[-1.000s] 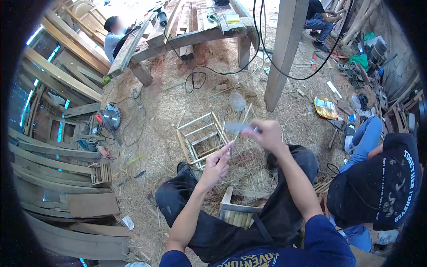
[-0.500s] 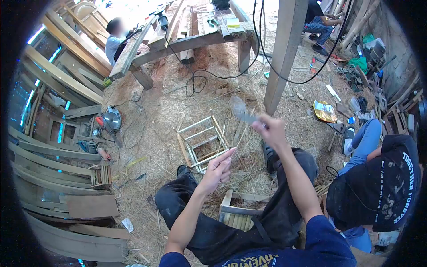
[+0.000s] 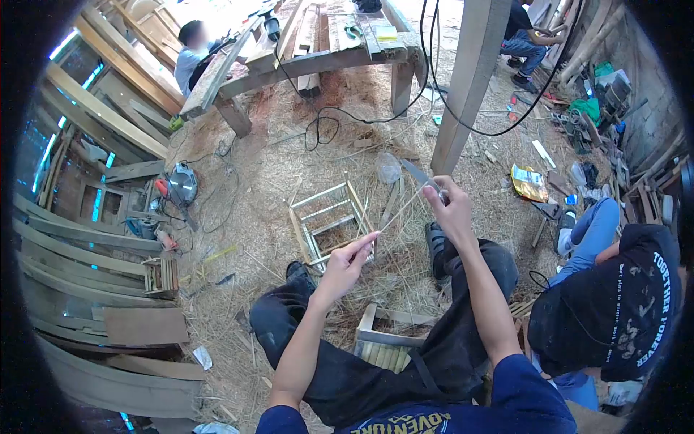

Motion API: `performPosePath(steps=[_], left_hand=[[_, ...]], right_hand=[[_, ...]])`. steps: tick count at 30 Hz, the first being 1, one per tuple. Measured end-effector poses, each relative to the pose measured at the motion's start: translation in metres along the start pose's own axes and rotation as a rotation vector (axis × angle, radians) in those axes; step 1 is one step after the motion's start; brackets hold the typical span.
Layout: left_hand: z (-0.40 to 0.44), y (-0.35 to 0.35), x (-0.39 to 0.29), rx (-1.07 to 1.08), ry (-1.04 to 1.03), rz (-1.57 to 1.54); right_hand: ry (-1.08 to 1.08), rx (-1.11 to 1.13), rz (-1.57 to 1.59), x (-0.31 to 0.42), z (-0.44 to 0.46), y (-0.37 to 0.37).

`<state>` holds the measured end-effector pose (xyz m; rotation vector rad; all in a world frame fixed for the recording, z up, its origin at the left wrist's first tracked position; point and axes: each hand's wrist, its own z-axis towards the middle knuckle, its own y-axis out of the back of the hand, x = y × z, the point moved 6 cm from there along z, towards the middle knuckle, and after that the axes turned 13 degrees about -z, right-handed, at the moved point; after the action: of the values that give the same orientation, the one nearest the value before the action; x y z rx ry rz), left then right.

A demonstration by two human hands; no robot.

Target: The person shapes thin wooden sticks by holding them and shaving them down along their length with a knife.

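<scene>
Between both hands runs a thin pale strip (image 3: 402, 210), slanting up to the right. My left hand (image 3: 348, 262) pinches its lower end. My right hand (image 3: 452, 208) is closed round a knife (image 3: 418, 173), whose blade points up and left, close to the strip's upper end. Beyond my left hand a small wooden frame (image 3: 329, 220) with thin rails lies on the straw-covered floor. Between my legs is a low wooden piece with slats (image 3: 383, 354).
A workbench (image 3: 318, 65) stands ahead beside a wooden post (image 3: 470, 87) and hanging black cables. A circular saw (image 3: 181, 185) lies at left. A person in a black shirt (image 3: 607, 304) sits close at right; two other people are farther back.
My right hand and the knife have shifted slightly right and up, and the blade now shows clearly. My left hand stays nearly in place, still pinching the strip.
</scene>
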<state>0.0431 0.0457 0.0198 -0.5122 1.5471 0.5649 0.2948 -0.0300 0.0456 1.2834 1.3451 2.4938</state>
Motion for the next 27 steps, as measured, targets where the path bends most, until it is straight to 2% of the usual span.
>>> performPosePath(steps=[1,4,8,11,14,15,18,23,27], left_hand=[[-0.002,0.001,-0.004,-0.027,-0.047,0.054],[-0.005,0.0,-0.01,-0.021,-0.003,0.253],[-0.005,0.005,-0.014,-0.074,-0.199,0.416],[-0.003,0.016,-0.005,-0.169,-0.255,0.443],[-0.001,0.022,-0.01,-0.173,-0.372,0.689],[-0.001,0.026,-0.009,-0.205,-0.309,0.693],[-0.002,0.033,-0.002,-0.243,-0.33,0.788],[-0.003,0.037,-0.001,-0.262,-0.303,0.856],[0.002,0.033,-0.007,-0.287,-0.323,0.926]], right_hand=[[-0.001,0.008,0.035,0.003,-0.002,0.003],[-0.067,0.057,0.046,0.003,-0.003,0.004],[-0.178,0.155,-0.091,-0.018,0.005,-0.005],[-0.11,-0.006,-0.231,-0.015,0.001,0.004],[0.125,0.297,-0.592,-0.009,-0.009,-0.017],[0.206,0.432,-0.653,-0.03,-0.017,-0.039],[0.255,0.688,-0.748,-0.031,-0.035,-0.059],[0.352,0.461,-0.674,0.006,-0.023,-0.044],[0.49,0.572,-0.498,0.021,-0.034,-0.049]])
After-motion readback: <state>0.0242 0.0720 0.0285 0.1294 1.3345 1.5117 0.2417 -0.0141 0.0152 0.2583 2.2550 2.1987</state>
